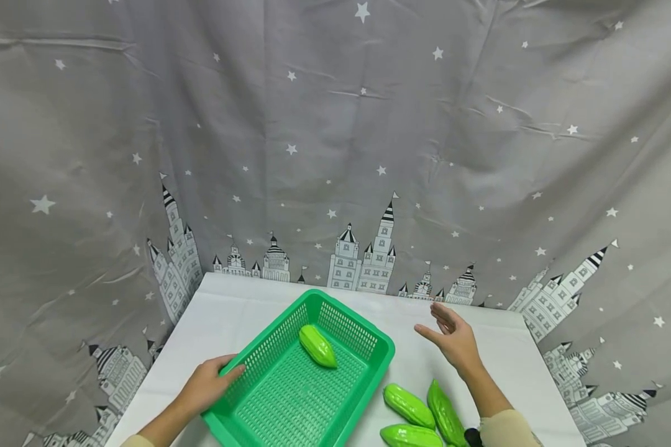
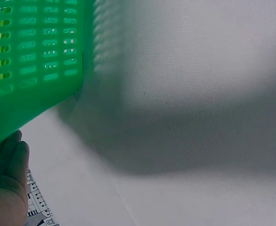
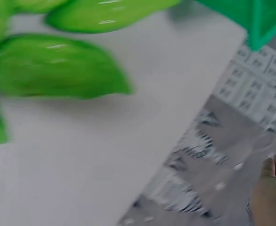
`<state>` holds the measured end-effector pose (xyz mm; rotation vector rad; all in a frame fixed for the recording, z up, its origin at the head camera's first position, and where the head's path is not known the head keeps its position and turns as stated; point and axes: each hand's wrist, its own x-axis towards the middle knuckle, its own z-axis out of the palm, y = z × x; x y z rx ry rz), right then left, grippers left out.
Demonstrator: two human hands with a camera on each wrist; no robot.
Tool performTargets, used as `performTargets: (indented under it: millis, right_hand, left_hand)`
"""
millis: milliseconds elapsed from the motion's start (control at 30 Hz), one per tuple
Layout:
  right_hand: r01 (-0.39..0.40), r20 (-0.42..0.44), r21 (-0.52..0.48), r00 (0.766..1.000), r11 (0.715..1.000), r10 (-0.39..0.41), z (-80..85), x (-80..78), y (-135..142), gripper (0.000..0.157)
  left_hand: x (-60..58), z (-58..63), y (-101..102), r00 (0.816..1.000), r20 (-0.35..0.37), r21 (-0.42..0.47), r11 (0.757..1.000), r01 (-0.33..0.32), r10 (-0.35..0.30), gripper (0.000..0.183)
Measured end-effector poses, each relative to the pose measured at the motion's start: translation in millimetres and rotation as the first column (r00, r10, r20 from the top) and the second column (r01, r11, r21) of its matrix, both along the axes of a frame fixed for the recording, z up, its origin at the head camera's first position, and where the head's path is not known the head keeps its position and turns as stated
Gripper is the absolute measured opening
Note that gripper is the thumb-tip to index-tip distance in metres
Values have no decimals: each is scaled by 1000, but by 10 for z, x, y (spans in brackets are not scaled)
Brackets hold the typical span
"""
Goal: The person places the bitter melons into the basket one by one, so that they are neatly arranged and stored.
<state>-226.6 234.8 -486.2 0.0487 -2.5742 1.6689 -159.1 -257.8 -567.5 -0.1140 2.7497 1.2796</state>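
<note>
A green plastic basket point(image 1: 307, 397) with slotted walls sits on the white table, slightly turned. My left hand point(image 1: 208, 382) grips its left rim, thumb over the edge; in the left wrist view, the fingers point(image 2: 13, 155) lie against the outside of the basket wall point(image 2: 34, 89). Inside, toward the back, lies one glossy green star fruit point(image 1: 317, 346) with lengthwise ridges. To the right of the basket my right hand point(image 1: 453, 338) is raised over the table, holding nothing, thumb apart from the extended fingers. In the right wrist view it shows only at the edge point(image 3: 272, 197).
Several more green star fruits point(image 1: 408, 405) lie close together right of the basket, near my right forearm; one point(image 3: 58, 68) shows large in the right wrist view. A grey curtain point(image 1: 335, 124) with stars and castles hangs behind the white tabletop point(image 1: 240, 304).
</note>
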Motion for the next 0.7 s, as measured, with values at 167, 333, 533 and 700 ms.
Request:
performTargets:
  millis: [167,333,533,700]
  right_hand:
    - [83,58,45,995,996,-86,-207,262,376,83]
    - [185,176,42,966,982,-189,-401,578,670,92]
    - [307,332,-17,899,952,-284,-615,906,897,106]
    - [351,412,-136,871,927,-269,-806,1119,1092,103]
  left_hand:
    - [-1,0,-38,1000,4,-8,1000,-3,3,49]
    - [20,-10,-64,1000,15,-5,1000,-10,10,51]
    - [44,-51,-84,999,35,1,1000,-31,30,54]
    - [53,-73,-87,998,45,-2,999,-32,32,56]
